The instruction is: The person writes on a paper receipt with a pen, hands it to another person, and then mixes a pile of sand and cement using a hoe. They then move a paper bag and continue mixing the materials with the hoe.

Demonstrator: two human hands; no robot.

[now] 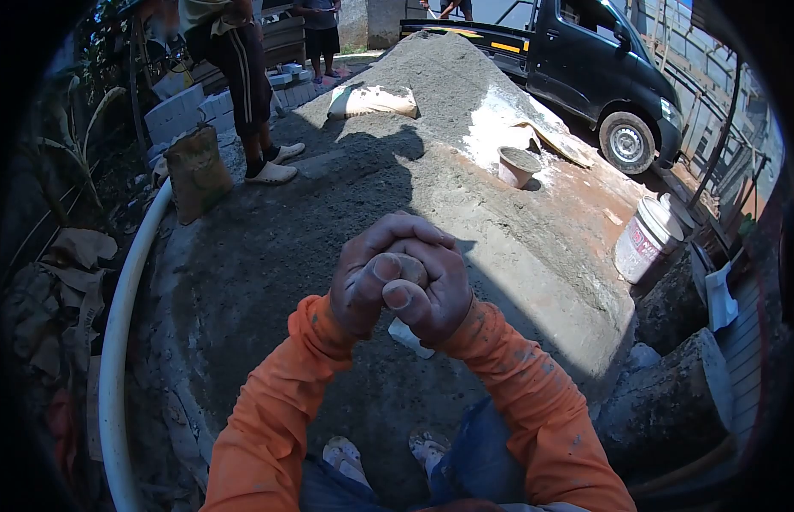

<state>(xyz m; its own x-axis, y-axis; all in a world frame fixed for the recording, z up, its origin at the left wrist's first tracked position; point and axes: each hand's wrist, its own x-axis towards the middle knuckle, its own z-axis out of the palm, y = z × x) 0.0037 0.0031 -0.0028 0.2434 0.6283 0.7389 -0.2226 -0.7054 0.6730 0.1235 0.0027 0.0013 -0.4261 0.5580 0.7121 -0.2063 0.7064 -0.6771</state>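
Both my hands are clasped together in front of me at the middle of the view. My left hand (360, 275) and my right hand (445, 277) have interlaced fingers, closed round a rounded, tan end like the top of a tool handle (413, 268). My thumbs press over it from the near side. Just below the hands a pale, flat piece (410, 338) shows against the grey wet mortar (311, 230); whether it belongs to the handle, I cannot tell. My orange sleeves are spotted with grey.
A large sand heap (448, 68) rises ahead, with a sack (373, 101) on it. A bucket (517, 166) and a white pail (647, 239) stand right, before a black pickup (597, 68). Left are a pale pipe (124, 333), an upright sack (197, 175) and a standing person (243, 85).
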